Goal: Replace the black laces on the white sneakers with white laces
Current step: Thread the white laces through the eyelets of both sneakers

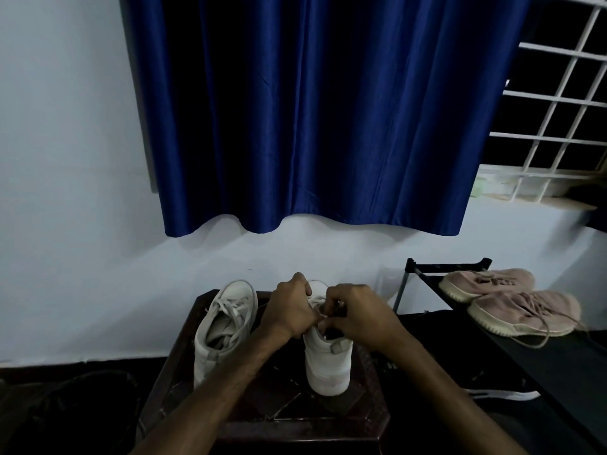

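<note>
Two white sneakers stand on a dark wooden stool (371,418), heels toward me. The left sneaker (223,330) is threaded with white laces (230,310). Both hands work over the tongue of the right sneaker (328,362). My left hand (289,307) grips the shoe's left side and a white lace (320,303) near the eyelets. My right hand (358,315) pinches the lace at the upper eyelets. The fingers hide most of that lacing. I see no black lace.
A pair of pink sneakers (505,300) with loose laces lies on a black rack (427,267) at the right. A dark shoe with a white sole (502,394) sits below it. A blue curtain (328,110) hangs ahead, and a white window grille (558,110) is at the right.
</note>
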Available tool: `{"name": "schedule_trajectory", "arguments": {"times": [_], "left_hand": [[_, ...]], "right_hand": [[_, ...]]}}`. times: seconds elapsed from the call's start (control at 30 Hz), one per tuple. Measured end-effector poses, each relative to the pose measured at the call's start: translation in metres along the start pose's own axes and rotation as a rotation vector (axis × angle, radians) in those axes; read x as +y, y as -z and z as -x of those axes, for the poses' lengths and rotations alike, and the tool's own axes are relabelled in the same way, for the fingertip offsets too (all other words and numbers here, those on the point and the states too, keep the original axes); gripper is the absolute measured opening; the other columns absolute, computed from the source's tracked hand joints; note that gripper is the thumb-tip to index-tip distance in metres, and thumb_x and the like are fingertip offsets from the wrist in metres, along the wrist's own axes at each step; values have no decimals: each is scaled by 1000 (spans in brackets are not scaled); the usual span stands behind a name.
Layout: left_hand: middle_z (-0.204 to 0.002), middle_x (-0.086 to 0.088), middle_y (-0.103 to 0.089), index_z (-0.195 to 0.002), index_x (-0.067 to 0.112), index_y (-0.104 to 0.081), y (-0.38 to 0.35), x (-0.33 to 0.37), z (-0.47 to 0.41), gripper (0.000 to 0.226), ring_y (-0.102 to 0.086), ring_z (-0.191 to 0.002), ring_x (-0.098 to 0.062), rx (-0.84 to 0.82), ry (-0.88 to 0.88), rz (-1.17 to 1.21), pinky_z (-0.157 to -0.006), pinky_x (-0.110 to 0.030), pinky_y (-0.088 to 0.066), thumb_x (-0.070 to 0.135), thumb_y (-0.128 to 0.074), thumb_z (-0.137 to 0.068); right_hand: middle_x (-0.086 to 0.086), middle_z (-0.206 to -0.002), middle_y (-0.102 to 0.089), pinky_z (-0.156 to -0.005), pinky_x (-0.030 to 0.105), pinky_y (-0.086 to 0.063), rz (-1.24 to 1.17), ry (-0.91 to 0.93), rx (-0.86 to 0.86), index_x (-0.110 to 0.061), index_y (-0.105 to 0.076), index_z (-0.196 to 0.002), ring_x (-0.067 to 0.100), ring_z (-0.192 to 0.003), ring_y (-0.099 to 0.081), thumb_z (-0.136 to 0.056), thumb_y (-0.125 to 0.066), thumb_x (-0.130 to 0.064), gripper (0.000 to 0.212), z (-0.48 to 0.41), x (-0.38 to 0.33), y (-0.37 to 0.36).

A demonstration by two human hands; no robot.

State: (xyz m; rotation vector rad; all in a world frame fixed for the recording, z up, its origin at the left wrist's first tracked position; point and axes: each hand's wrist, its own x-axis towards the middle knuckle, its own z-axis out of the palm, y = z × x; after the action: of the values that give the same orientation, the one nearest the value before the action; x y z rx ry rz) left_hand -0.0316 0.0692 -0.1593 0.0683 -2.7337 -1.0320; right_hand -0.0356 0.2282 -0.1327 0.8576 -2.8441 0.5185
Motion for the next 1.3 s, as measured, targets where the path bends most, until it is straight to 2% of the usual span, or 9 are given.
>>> {"name": "schedule_trajectory", "arguments": {"times": [0.13,0.27,0.43,0.87,0.97,1.03,1.17,1.23,1.3], "left_hand": [[-88,-5,-64,-92,19,-47,0,0,0,51,-65,-72,-26,-21,11,38,-56,-38,-56,32,-83,-59],[-84,-3,-66,-90,20,-46,-5,-4,3,47,-64,-73,-23,16,-4,32,-57,-34,-52,34,-81,-63],[-82,3,-67,-91,22,-48,-9,-3,10,41,-61,-76,-17,85,-12,21,-57,-25,-37,42,-76,-68],[-96,7,-64,-102,24,-50,12,-5,36,28,-67,-82,-16,-117,3,232,-67,-35,-58,28,-69,-82],[-103,12,-62,-108,27,-52,44,-7,63,24,-63,-95,-10,139,-164,-151,-78,-32,-54,17,-60,-88],[-94,7,-64,-99,24,-61,62,-13,86,24,-64,-84,-16,348,-245,-428,-61,-34,-54,23,-72,-78],[-79,-7,-64,-83,13,-69,64,-60,102,38,-61,-72,-32,414,-123,-730,-57,-43,-51,37,-86,-58],[-75,-4,-64,-76,16,-71,54,-81,103,22,-57,-77,-32,421,-233,-802,-70,-44,-49,35,-63,-83],[-74,-1,-64,-68,20,-69,39,-99,102,57,-59,-81,-33,409,-398,-792,-85,-43,-39,29,-25,-104]], "right_hand": [[-8,-88,-58,-57,21,-37,67,-50,-21,-22,-66,-76,11,-81,-56,-73,-80,-32,17,-5,13,-1],[-2,-95,-58,-72,29,-50,31,-47,-174,-18,-74,-94,14,-85,-59,-77,-77,-32,22,-4,16,3],[-3,-89,-67,-70,25,-48,-114,-180,191,-20,-74,-90,9,-78,-61,-79,-78,-32,17,-3,24,12],[-8,-75,-65,-63,28,-50,-150,-163,223,-22,-68,-72,5,-67,-59,-83,-74,-33,17,17,9,-7],[-4,-73,-64,-63,32,-47,-131,-89,252,-17,-67,-77,8,-71,-57,-91,-55,-48,36,29,5,-15],[-4,-75,-65,-69,31,-45,-63,-1,199,-20,-63,-73,9,-84,-51,-87,-36,-65,55,35,-9,-26],[-1,-82,-65,-75,34,-47,14,-18,221,-22,-51,-77,19,-82,-61,-90,-30,-63,48,31,-30,-57],[0,-75,-65,-69,39,-52,-9,-36,293,-19,-55,-75,21,-71,-63,-92,-31,-54,45,28,-35,-72],[-1,-67,-62,-58,38,-54,-12,-38,388,-18,-56,-70,21,-61,-62,-90,-39,-46,38,26,-38,-83]]}}
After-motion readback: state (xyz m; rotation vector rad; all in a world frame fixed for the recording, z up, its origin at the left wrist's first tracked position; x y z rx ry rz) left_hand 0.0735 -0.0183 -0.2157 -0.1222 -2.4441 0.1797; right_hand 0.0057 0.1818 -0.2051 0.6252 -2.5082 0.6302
